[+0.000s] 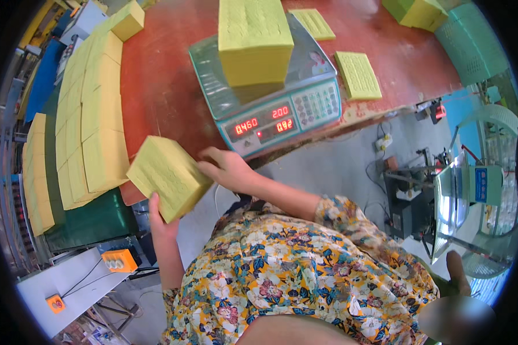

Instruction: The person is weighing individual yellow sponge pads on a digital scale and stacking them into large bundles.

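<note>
Holding a yellow paper stack (pixel 170 175) by its lower side near the red counter (pixel 161 80) edge, left hand (pixel 164 226) had its grip closed on it. Right hand (pixel 230 168) grip was half-open at the stack's right side, contact unclear. Digital scale (pixel 282 121) bore another yellow stack (pixel 256 49).

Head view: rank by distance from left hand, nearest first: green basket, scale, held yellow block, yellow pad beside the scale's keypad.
1. Held yellow block: in the left hand, touching it.
2. Scale: on the red table, ahead and to the right.
3. Yellow pad: just past the scale's right side.
4. Green basket: far right, upper edge of view.
</note>
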Motion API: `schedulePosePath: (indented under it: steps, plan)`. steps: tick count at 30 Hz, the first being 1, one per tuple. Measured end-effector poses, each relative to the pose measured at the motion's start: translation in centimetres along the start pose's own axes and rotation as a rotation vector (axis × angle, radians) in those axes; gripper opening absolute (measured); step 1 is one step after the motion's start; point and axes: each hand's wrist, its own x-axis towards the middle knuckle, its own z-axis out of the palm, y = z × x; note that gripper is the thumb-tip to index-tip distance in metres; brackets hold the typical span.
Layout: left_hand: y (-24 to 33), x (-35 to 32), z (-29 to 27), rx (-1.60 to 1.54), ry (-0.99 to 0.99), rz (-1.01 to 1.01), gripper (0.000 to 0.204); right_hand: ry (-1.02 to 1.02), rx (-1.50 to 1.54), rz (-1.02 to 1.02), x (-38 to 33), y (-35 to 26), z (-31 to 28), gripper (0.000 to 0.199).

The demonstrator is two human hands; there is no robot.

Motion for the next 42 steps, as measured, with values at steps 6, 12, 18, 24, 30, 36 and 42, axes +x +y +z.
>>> schedulePosePath:
  steps: [6,12,18,24,30,36,42]
  plan:
    - [2.1,-3.1,2.1,-0.547,0.155,-0.283,0.063,-0.167,0.094,0.229,-2.6,1.0,-1.3,0.045]
    - [11.6,0.5,5.6,-0.453,0.031,-0.103,0.047,-0.085,0.290,-0.080,-1.6,-7.2,-6.2,0.051]
    - [23.7,13.6,14.9,0.209,-0.378,0.661,0.045,0.199,0.228,-0.242,4.8,-15.1,-19.8,0.048]
    - [28.8,22.9,23.6,-0.100,-0.524,-0.053,0.070,0.278,0.388,-0.084,10.8,-14.5,-25.7,0.037]
    - [27.6,24.5,24.6,0.015,-0.546,-0.127,0.076,0.313,0.434,0.001,12.1,-10.8,-26.4,0.029]
    - [27.2,24.1,24.5,0.044,-0.481,-0.087,0.079,0.295,0.442,0.019,12.5,-10.6,-26.0,0.026]
    - [27.0,24.1,24.6,0.075,-0.479,-0.085,0.069,0.335,0.407,0.005,12.5,-10.1,-25.7,0.025]
